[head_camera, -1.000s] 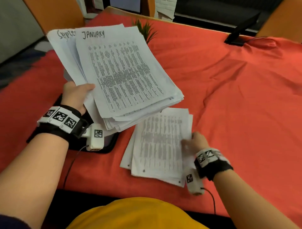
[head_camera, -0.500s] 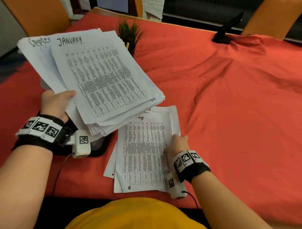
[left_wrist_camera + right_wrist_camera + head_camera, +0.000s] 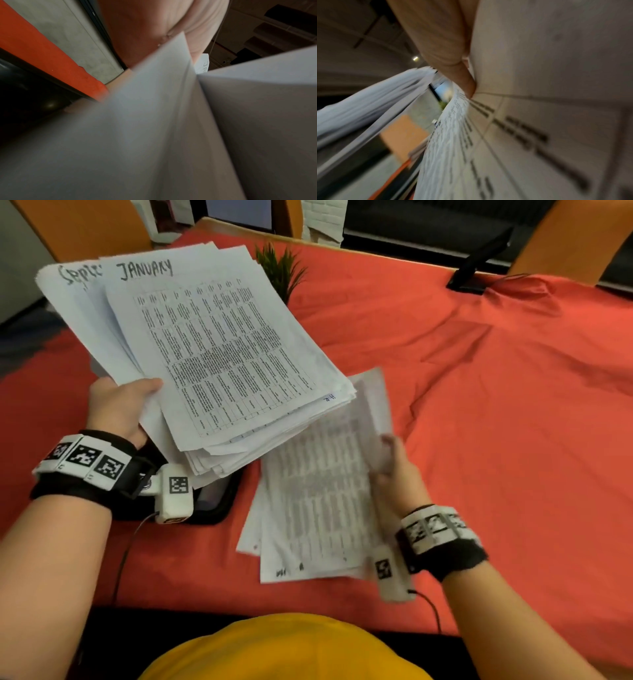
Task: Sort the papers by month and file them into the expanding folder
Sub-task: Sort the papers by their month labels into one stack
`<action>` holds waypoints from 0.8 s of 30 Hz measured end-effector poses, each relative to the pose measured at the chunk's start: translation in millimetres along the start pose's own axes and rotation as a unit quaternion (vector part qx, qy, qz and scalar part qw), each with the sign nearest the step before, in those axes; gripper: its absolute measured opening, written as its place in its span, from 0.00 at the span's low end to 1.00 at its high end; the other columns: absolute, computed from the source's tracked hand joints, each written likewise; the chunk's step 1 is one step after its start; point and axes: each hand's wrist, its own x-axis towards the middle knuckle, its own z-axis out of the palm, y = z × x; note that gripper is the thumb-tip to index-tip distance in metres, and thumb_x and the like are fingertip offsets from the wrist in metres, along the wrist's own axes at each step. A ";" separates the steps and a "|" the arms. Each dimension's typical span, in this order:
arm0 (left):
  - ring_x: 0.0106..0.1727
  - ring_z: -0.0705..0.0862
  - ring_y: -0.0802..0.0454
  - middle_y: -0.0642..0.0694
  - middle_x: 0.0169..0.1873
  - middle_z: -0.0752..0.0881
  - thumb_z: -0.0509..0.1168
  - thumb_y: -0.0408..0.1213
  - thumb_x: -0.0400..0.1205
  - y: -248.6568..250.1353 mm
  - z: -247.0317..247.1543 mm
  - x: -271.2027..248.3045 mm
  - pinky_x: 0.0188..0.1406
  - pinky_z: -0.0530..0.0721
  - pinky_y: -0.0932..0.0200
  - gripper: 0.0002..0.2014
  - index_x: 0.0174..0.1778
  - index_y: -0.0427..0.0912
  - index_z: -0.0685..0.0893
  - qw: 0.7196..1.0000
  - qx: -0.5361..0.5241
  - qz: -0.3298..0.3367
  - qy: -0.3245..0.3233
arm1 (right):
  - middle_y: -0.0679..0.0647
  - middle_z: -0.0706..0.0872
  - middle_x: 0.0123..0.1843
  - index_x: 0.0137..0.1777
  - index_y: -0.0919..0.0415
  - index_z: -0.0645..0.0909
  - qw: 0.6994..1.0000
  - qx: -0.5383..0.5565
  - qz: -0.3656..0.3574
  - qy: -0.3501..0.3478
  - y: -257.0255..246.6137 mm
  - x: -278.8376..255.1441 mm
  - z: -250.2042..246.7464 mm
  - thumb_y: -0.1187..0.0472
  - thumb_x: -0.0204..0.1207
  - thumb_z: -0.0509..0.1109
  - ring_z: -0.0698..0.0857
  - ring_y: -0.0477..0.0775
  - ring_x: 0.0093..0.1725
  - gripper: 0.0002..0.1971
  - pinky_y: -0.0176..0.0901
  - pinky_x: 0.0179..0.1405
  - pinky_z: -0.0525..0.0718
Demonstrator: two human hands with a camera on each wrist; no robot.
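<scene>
My left hand (image 3: pixel 118 405) grips a thick stack of printed papers (image 3: pixel 219 354) above the table, thumb on top. Its top sheet is headed JANUARY, and a sheet under it starts with "Sept". The stack's underside (image 3: pixel 154 135) fills the left wrist view. A smaller pile of papers (image 3: pixel 315 508) lies on the red cloth in front of me. My right hand (image 3: pixel 394 470) pinches the right edge of this pile's top sheets and lifts it; the thumb (image 3: pixel 453 65) presses the sheet (image 3: pixel 539 94). A black folder (image 3: pixel 219 501) lies mostly hidden under the held stack.
The table is covered with a wrinkled red cloth (image 3: pixel 479 405). A small green plant (image 3: pixel 281 272) stands behind the held stack. A black device with a cable (image 3: pixel 479 265) sits at the far edge. Orange chairs (image 3: pixel 78 227) stand around the table.
My right hand slid from flat on the small pile to its right edge and now lifts that edge up. The held stack stayed in my left hand.
</scene>
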 end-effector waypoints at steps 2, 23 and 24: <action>0.46 0.88 0.53 0.50 0.40 0.89 0.66 0.22 0.76 1.0 4.9 -4.5 0.50 0.87 0.52 0.10 0.43 0.43 0.83 1.000 0.001 -0.003 -0.021 | 0.61 0.81 0.58 0.79 0.52 0.53 0.999 0.038 0.033 0.014 15.3 15.7 -21.3 0.71 0.74 0.66 0.82 0.61 0.54 0.38 0.42 0.54 0.77; 0.60 0.84 0.40 0.37 0.57 0.85 0.67 0.22 0.77 -99.7 55.6 -100.6 0.65 0.79 0.42 0.17 0.62 0.32 0.80 0.920 0.176 -0.150 -0.317 | 0.57 0.82 0.65 0.75 0.63 0.66 0.968 -0.032 0.176 -0.174 74.4 -33.0 -35.3 0.52 0.78 0.67 0.81 0.58 0.64 0.28 0.48 0.64 0.76; 0.61 0.83 0.41 0.37 0.57 0.85 0.67 0.22 0.77 -102.2 56.3 -101.0 0.66 0.79 0.42 0.17 0.63 0.32 0.81 0.917 0.189 -0.143 -0.319 | 0.59 0.77 0.70 0.77 0.63 0.62 0.972 -0.120 0.156 -0.131 70.9 -26.0 -35.9 0.52 0.77 0.68 0.77 0.60 0.68 0.32 0.48 0.65 0.73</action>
